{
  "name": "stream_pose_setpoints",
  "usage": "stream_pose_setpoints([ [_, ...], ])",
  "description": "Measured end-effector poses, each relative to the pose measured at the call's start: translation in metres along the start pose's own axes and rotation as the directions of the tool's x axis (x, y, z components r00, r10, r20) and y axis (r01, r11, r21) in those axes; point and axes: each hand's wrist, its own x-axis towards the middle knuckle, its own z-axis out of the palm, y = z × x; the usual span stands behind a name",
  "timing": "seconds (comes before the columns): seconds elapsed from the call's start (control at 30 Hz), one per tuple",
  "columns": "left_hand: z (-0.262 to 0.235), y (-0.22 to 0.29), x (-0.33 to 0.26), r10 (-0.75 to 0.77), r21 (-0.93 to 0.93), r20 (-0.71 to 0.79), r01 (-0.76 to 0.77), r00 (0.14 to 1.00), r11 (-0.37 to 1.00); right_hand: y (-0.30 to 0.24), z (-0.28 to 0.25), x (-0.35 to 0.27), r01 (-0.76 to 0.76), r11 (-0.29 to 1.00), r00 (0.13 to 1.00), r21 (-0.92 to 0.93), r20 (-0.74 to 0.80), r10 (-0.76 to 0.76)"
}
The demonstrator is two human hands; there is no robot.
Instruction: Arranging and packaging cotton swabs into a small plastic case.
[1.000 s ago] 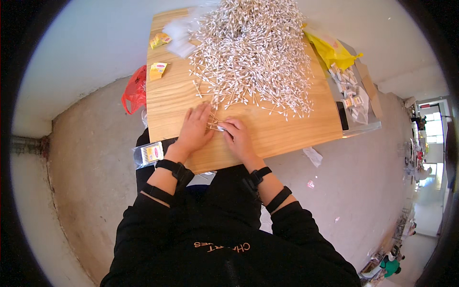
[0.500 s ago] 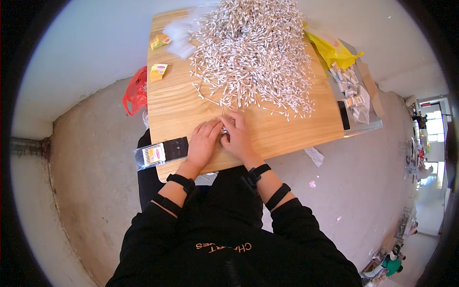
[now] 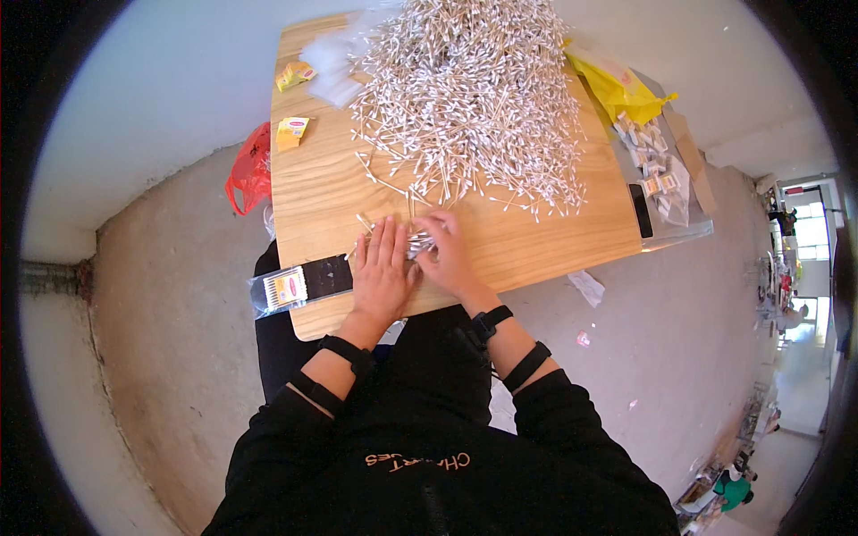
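- While a small bundle of cotton swabs (image 3: 418,241) is being gathered at the near edge of the bench (image 3: 313,192), it is being pinched by the right hand (image 3: 450,255).
- Flat and spread, the left hand (image 3: 382,272) is being pressed beside it.
- Evening the bundle's ends is judged necessary next.

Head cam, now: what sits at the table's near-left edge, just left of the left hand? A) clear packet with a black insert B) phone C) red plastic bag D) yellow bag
A: the clear packet with a black insert overhangs the table edge beside the left hand.
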Motion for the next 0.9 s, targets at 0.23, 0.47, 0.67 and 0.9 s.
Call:
stream_pose_setpoints([
  [0.23,-0.001,0.004,-0.001,-0.024,0.048,-0.038,0.026,0.999,0.999,0.003,0.007,0.027,-0.209,0.939,0.941,-0.273,-0.319,0.117],
  [0.47,-0.003,0.004,0.000,-0.007,-0.003,-0.033,0.007,0.999,1.000,0.008,0.010,0.036,-0.213,0.894,0.940,-0.394,-0.331,0.079],
  [0.67,-0.001,0.001,0.000,-0.026,0.057,0.031,0.024,0.999,0.998,0.005,0.016,0.027,0.022,0.970,0.977,-0.241,-0.200,-0.072],
  [0.9,0.002,-0.001,0.006,-0.024,0.037,-0.026,0.025,0.999,0.999,-0.003,0.013,0.018,-0.020,0.999,0.999,0.029,-0.024,0.021],
])
